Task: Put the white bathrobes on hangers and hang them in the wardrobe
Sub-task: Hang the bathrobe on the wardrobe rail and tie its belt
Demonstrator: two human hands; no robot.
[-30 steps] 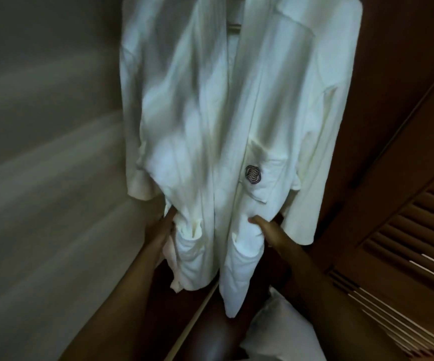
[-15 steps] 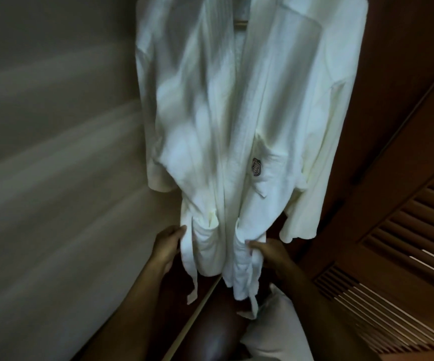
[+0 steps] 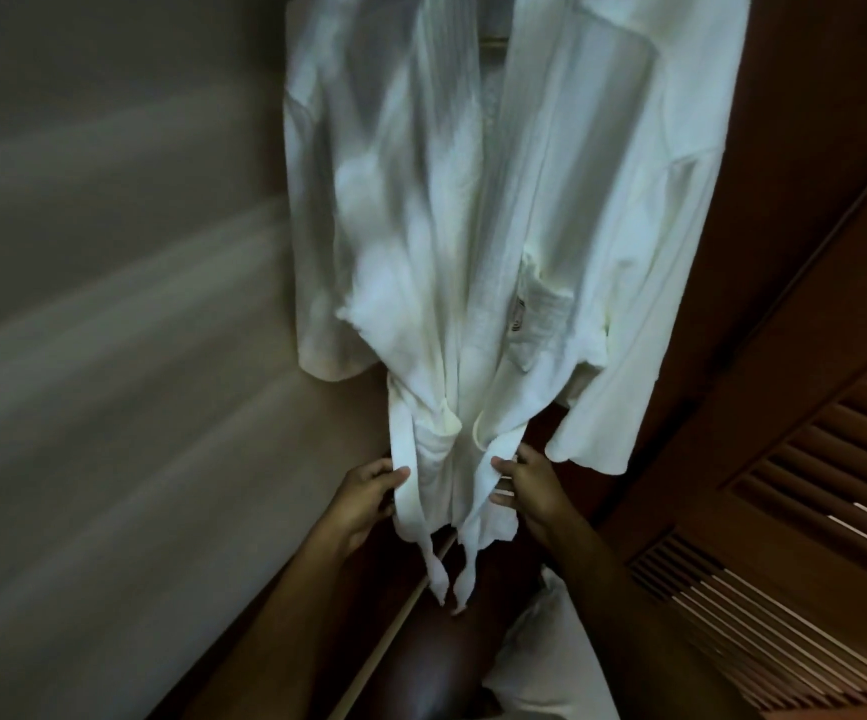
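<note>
A white bathrobe (image 3: 473, 226) hangs in front of me inside the wardrobe, its top cut off by the frame; a bit of hanger bar (image 3: 492, 42) shows at the neck. A chest pocket with a small emblem (image 3: 518, 322) faces right. My left hand (image 3: 369, 498) grips the left front edge near the hem, thumb on the cloth. My right hand (image 3: 530, 485) pinches the right front edge at the same height. Two belt ends (image 3: 447, 579) dangle below my hands.
A pale wall (image 3: 109, 356) runs along the left of the robe. A dark wooden louvred wardrobe door (image 3: 810, 485) stands at the right. White fabric (image 3: 550, 657) lies low at the bottom, beside a dark wooden floor panel (image 3: 421, 667).
The view has drawn back and tilted, so the robe sits higher in frame. Both hands have slid down its front edges to the hem, and the belt ends now hang free.
</note>
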